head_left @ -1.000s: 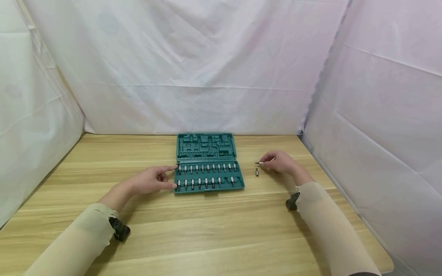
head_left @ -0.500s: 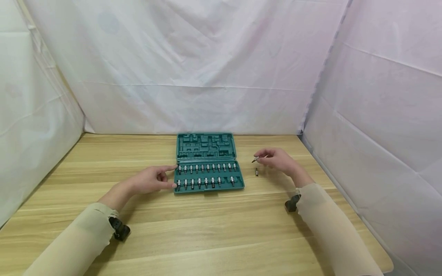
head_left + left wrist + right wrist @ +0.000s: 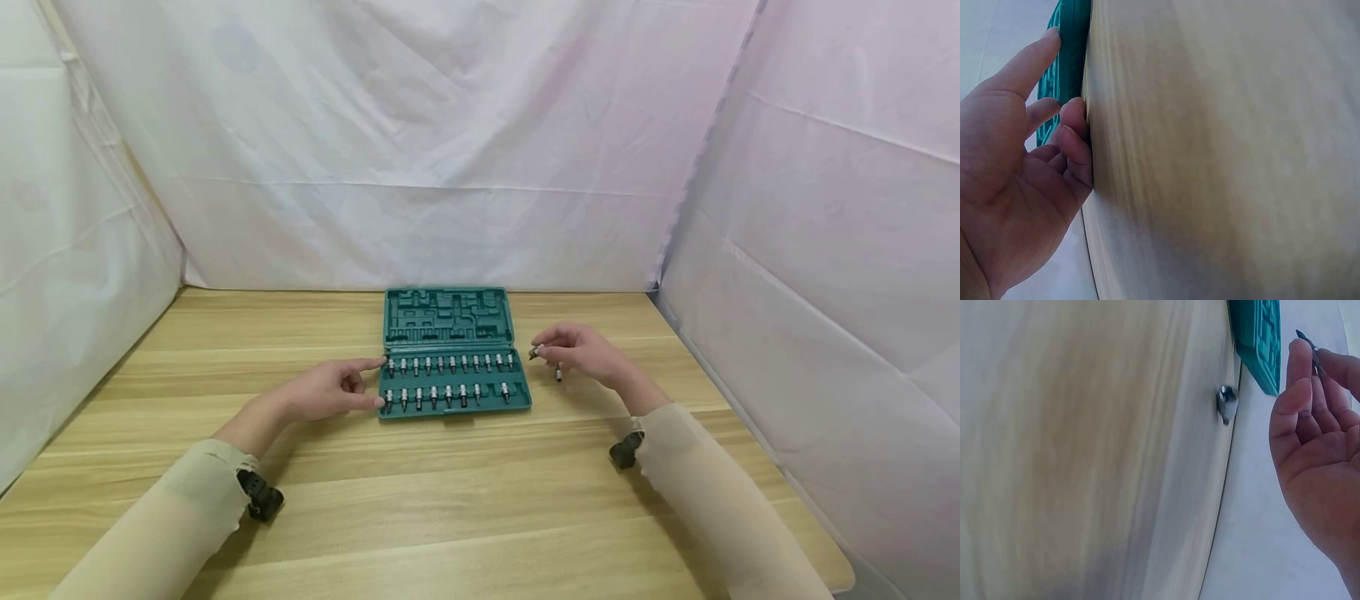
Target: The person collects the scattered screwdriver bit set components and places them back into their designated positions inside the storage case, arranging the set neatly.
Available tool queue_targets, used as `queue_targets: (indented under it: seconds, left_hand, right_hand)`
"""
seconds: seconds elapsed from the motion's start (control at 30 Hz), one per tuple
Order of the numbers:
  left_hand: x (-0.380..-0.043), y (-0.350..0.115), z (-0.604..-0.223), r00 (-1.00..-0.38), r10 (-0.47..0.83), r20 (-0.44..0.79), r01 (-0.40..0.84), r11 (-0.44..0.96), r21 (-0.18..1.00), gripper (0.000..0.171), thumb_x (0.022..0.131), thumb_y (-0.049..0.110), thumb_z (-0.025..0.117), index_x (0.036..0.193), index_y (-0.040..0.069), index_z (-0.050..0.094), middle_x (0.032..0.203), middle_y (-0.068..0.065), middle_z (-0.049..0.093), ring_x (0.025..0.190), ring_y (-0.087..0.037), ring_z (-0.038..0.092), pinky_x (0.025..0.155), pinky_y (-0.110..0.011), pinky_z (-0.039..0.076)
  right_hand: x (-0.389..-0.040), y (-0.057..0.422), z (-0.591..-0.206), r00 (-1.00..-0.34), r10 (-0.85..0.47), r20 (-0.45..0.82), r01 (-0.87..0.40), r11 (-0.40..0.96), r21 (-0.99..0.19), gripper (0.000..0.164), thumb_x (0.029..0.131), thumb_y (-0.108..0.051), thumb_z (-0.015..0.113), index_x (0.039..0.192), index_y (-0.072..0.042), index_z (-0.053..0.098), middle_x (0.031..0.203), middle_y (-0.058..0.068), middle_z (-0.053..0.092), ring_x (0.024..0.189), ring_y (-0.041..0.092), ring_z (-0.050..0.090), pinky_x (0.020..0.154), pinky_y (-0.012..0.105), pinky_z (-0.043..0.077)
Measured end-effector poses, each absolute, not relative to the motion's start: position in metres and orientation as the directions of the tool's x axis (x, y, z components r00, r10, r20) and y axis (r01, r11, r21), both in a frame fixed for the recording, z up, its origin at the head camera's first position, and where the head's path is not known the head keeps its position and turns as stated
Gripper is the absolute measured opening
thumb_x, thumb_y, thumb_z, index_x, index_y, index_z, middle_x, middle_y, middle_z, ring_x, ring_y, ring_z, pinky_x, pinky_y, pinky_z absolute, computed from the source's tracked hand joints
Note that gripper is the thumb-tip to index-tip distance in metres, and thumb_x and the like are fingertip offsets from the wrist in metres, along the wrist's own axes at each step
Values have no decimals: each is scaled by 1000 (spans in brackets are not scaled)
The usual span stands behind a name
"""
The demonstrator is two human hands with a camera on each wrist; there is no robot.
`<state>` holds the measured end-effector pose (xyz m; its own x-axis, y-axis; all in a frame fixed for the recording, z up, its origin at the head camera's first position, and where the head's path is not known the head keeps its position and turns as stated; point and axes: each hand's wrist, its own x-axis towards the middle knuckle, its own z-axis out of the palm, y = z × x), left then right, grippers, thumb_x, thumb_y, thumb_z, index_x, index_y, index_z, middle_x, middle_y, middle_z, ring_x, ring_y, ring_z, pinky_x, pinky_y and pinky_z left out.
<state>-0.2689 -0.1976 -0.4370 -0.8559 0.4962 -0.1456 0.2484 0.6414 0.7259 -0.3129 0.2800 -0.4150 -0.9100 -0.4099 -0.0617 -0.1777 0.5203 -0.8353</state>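
Note:
A green bit socket case [image 3: 442, 380] lies open on the table, holding two rows of metal bit sockets. My left hand [image 3: 322, 390] touches the case's left edge with its straight thumb and forefinger; its other fingers are bent and hold nothing. To the right of the case, my right hand [image 3: 581, 354] pinches a bit socket [image 3: 535, 352] between thumb and fingers, raised above the table. In the right wrist view this bit socket [image 3: 1315, 357] shows its dark pointed tip. A second bit socket [image 3: 558, 376] lies on the table beneath the right hand, partly covered by it.
The case's lid [image 3: 448, 317] is folded back, its moulded inside facing up. In the front row, slots stand vacant near the right end. The wooden table [image 3: 450, 508] meets white cloth walls [image 3: 420, 225] at the back and sides.
My right hand has lifted the pinched bit socket and carried it leftward, to near the case's right edge. My left hand stays in place.

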Motion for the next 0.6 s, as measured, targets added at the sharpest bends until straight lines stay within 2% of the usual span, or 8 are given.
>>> queue_targets:
  seconds: [0.17,0.37,0.5,0.6]
  left_hand:
    - [-270,-198,-437,-855,497,-147,248,643,725,86,101,41,82,171,13,41,97,-6,65,83,-21,54,67,-29,46]
    - [-269,-198,-435,-854,498,-153,245,643,726,86,101,41,82,171,13,40,97,-6,66,82,-21,54,67,-30,46]
    - [-269,-198,-435,-852,499,-156,245,645,724,87,101,42,82,171,13,40,97,-6,65,82,-21,54,67,-30,45]
    - [-269,-198,-436,-853,499,-153,249,646,722,86,101,42,82,171,13,40,97,-6,65,82,-21,54,67,-30,45]
  right_hand:
    - [-311,269,-414,-895,-441,-60,-189,499,-846,41,114,-23,62,150,-3,61,129,20,75,102,37,69,78,41,60]
    - [-309,261,-416,-894,-445,-59,-198,508,-838,34,112,-26,67,140,-6,67,116,17,78,94,40,69,69,38,56]
    - [-307,257,-417,-895,-439,-78,-191,537,-822,33,108,-30,73,137,-13,73,108,15,77,88,35,67,69,37,54]
    - [-305,253,-416,-889,-448,-93,-184,537,-823,32,107,-26,74,136,-14,73,109,12,77,86,30,66,69,35,54]
